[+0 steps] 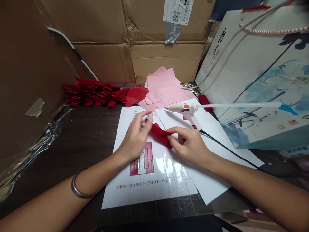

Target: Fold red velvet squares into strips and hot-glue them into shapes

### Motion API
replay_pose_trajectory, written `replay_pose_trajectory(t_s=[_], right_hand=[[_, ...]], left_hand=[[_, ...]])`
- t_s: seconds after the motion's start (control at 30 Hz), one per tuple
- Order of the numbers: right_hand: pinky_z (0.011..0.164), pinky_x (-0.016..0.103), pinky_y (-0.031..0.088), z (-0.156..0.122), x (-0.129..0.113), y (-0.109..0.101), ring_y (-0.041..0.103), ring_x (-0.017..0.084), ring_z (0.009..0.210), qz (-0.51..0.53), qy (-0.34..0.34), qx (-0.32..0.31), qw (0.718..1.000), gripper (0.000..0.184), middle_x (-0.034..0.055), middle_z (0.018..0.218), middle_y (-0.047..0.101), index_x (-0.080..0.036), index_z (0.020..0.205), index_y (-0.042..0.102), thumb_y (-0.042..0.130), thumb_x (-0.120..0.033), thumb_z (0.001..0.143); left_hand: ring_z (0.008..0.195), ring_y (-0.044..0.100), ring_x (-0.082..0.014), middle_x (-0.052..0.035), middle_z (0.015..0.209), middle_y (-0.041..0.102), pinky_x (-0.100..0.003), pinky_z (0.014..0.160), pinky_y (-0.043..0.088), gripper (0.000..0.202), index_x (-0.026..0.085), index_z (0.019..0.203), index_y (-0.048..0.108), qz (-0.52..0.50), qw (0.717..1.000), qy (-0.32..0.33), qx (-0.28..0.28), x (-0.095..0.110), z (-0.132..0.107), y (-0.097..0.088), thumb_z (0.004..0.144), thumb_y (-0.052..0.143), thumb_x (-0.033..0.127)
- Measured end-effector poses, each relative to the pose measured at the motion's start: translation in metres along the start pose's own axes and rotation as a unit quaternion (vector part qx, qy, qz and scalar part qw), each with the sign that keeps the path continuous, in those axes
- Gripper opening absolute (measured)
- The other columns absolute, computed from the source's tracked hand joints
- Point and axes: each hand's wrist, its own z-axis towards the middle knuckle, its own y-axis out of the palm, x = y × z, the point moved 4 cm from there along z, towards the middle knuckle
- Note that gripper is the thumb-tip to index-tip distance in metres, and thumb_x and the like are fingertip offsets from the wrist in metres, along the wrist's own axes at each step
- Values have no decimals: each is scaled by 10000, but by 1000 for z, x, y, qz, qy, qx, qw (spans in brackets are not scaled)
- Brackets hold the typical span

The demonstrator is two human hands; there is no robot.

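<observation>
A piece of red fabric (159, 133) is stretched between my two hands above a printed white sheet (169, 187). My left hand (137, 135) pinches its upper left end, close to a small whitish item whose kind I cannot make out. The right end sits between the thumb and fingers of my right hand (187, 141). Just beyond my hands lies a white hot glue gun (185, 109), its nozzle pointing left and a long glue stick (236, 105) out of its back. A red picture (147, 161) is printed on the sheet beneath my left hand.
Several folded red fabric pieces (94, 93) lie in a row at the back left. Pink squares (166, 85) are heaped at the back middle. Cardboard boxes (96, 61) wall the back and left; a painted paper bag (265, 80) stands right. A black cord (227, 149) trails rightward.
</observation>
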Motion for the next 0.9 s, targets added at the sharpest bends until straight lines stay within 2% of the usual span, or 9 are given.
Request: replay_pose_trajectory(t_s=[0.1,0.17,0.3,0.4,0.5,0.57,0.63,0.73,0.9], right_hand=[[581,286,500,0,-2,-8,660,158,704,117,-34,62,991,178,35,850,730,-188,853,656,545,-72,777],[701,314,534,0,-3,-12,672,185,882,168,-67,86,980,192,47,923,719,-198,789,606,538,-26,739],[770,338,535,4,4,-10,666,174,903,153,-47,71,985,228,42,920,711,-197,743,587,495,11,746],[830,353,533,6,12,-5,668,177,971,117,-13,40,992,278,43,985,721,-193,750,609,443,30,757],[896,380,518,6,15,-5,654,184,1045,64,-4,29,998,354,48,1110,711,-196,901,660,419,29,773],[931,399,498,6,11,-9,630,189,1092,24,-18,49,998,448,53,1162,694,-199,1061,653,400,36,775],[903,397,497,6,6,-16,624,186,1047,-3,-37,91,995,494,48,1130,693,-196,1121,630,392,45,760],[716,350,506,5,3,-24,606,163,830,17,-31,144,989,463,34,1068,674,-212,1121,601,427,16,757],[498,288,379,1,5,-27,578,147,707,90,-19,195,977,404,19,994,620,-246,1092,558,468,-24,767]], left_hand=[[807,608,-171,-84,1175,606,-323,739,493,454,218,1209,545,-171,984,-41,6,-4,4,-2,981,335,550],[714,593,-144,-94,1162,618,-308,686,484,502,189,1144,574,-205,978,-42,-17,-4,6,-2,970,326,589],[770,588,-167,-55,888,674,-315,783,448,466,172,1051,646,-79,994,18,-77,5,2,-1,958,405,560],[746,580,-172,-11,793,666,-326,775,430,289,190,1044,650,34,992,28,-120,7,0,3,899,572,427],[783,586,-167,19,792,664,-324,804,416,211,207,1031,649,123,983,41,-128,7,0,6,820,647,218],[716,554,-144,33,767,645,-317,783,416,210,213,1033,644,136,983,40,-116,6,0,6,828,617,181],[624,488,-123,43,746,617,-305,719,414,219,217,1055,635,138,985,29,-98,4,1,5,839,607,193],[609,465,-118,37,766,603,-295,665,401,256,219,1100,621,139,986,22,-85,2,1,3,844,606,202],[586,453,-107,30,787,582,-298,633,380,271,215,1111,614,159,986,23,-47,1,3,-2,844,595,175]])
